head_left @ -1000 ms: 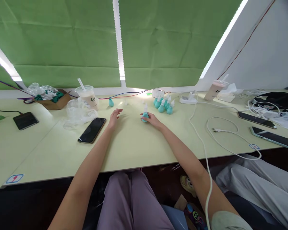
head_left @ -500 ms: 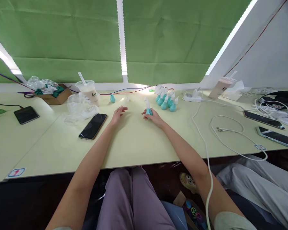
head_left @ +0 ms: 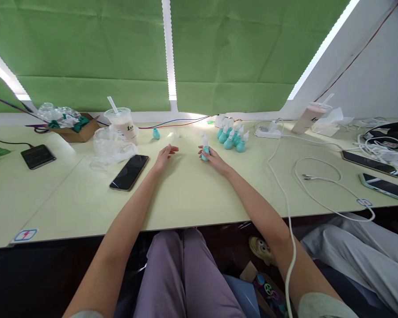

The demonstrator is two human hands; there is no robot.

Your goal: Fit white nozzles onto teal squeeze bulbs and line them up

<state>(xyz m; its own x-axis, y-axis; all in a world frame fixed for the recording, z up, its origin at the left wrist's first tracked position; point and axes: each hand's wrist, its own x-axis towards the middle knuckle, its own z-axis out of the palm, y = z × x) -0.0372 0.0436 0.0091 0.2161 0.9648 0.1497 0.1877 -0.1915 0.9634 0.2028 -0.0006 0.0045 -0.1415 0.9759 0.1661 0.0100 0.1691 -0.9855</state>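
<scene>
Teal bottle (head_left: 205, 151) in right hand (head_left: 215, 160); six more bottles (head_left: 232, 136) stand beyond.

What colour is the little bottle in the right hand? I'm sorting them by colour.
Teal body with a white tip, on the little bottle in the right hand; head view.

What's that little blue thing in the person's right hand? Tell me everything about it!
The little bottle has a round teal bulb at the bottom and a pale, see-through pointed tip on top. It looks like soft plastic or rubber. It stands upright on the pale table, with the right hand wrapped around its bulb. The left hand is apart from it, open. More bottles just like it stand in a bunch farther back to the right.
</scene>
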